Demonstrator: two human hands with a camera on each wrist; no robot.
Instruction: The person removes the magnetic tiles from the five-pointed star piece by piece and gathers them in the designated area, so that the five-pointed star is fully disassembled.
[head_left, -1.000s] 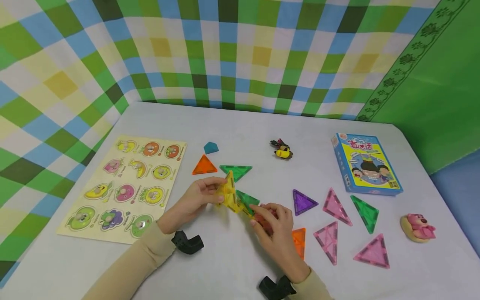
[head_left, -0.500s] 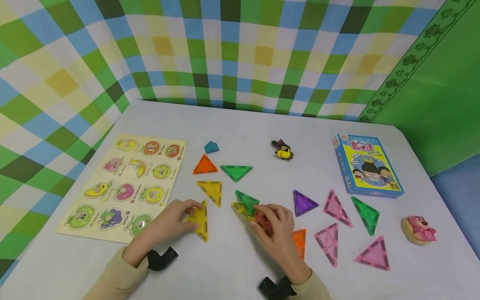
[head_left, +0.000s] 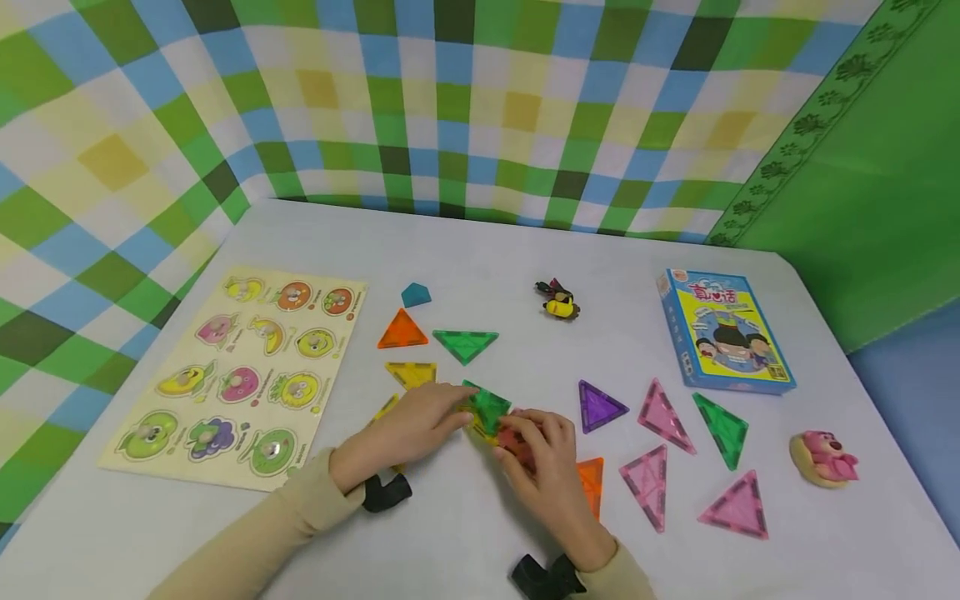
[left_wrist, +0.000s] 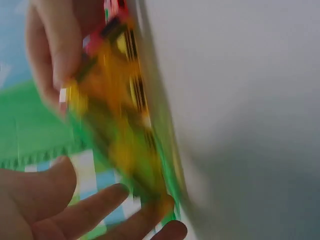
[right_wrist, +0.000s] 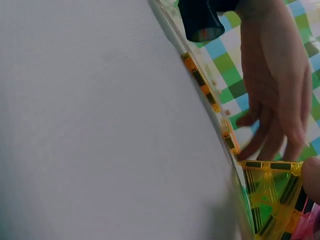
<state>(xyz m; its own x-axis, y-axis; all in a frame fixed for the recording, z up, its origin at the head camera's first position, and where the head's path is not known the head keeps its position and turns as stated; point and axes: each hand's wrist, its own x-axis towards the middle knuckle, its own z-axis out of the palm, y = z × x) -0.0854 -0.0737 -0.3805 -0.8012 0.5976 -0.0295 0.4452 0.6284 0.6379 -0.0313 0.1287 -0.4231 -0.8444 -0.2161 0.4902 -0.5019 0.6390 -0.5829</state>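
In the head view, my right hand (head_left: 551, 467) holds a joined cluster of triangular magnetic tiles, with a green tile (head_left: 487, 406) on top and a red part under the fingers. Yellow tiles (right_wrist: 267, 200) and green show through one another in the right wrist view. My left hand (head_left: 420, 421) reaches to the cluster's left end, fingers extended; in the left wrist view its fingertips (left_wrist: 162, 207) meet the tile edge, thumb spread apart. One yellow tile (head_left: 411, 374) lies beyond the left hand, and another yellow tile (head_left: 386, 410) is partly hidden under it.
Orange (head_left: 402, 330), green (head_left: 465, 344), purple (head_left: 600, 407) and several pink tiles (head_left: 666, 417) lie around. A fruit puzzle board (head_left: 232, 375) lies left. A blue box (head_left: 727, 331), a pink bear figure (head_left: 825, 458) and a small yellow-black toy (head_left: 558, 302) stand farther out.
My left hand carried a yellow tile left from the cluster, let it go on the table, then moved back right to the cluster. The right hand has stayed nearly still.
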